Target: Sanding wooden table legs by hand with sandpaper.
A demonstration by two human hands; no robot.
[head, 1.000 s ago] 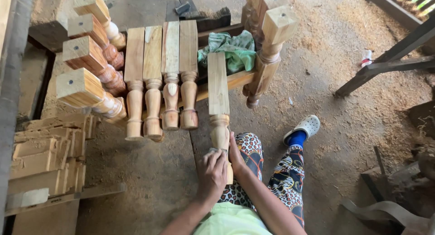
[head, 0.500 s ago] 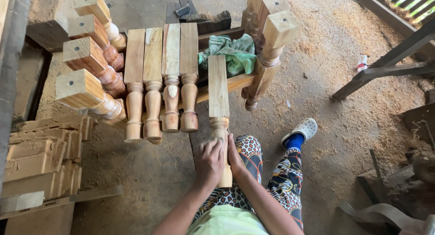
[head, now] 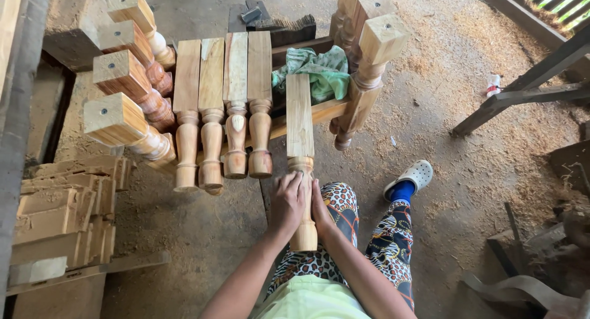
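A turned wooden leg [head: 300,134], pale with a square upper part and a rounded lower end, lies lengthwise over my lap and rests on a wooden crossbar [head: 322,112]. My left hand [head: 287,201] wraps its rounded section from the left. From the other side my right hand [head: 319,206] presses against the same section. Both hands sit just below the leg's collar. Several similar turned legs [head: 223,104] lie side by side to the left of it.
More turned legs [head: 132,79] lean in a stack at the left, others [head: 369,55] at the right. A green cloth [head: 316,70] lies on the crossbar. Stacked wood offcuts [head: 61,214] fill the lower left. Sawdust covers the floor; a metal frame [head: 528,91] stands right.
My hands have slid up the rounded part of the leg toward its collar. The leg itself stays in place.
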